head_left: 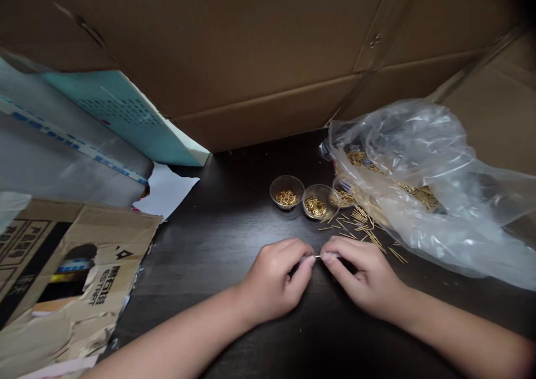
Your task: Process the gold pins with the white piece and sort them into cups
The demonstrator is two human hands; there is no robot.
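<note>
A thin brass-coloured pin (pixel 317 256) spans the small gap between my two hands, just above the dark table. My left hand (pixel 278 276) pinches its left end between thumb and forefinger. On the other side my right hand (pixel 366 276) grips the right end in the same way; the fingers hide most of the pin. Behind the hands stand a clear cup (pixel 293 183) of short gold pieces and a second clear cup (pixel 324 191) with similar pieces. Longer loose brass pins (pixel 368 231) lie scattered beyond my right hand.
A large clear plastic bag (pixel 422 139) holding many brass pins lies at the right, partly over a third cup (pixel 338 187). Cardboard (pixel 251 61) walls the back. A torn carton (pixel 104 256), a wrapped grey bundle (pixel 62 150) and white paper (pixel 167 189) occupy the left.
</note>
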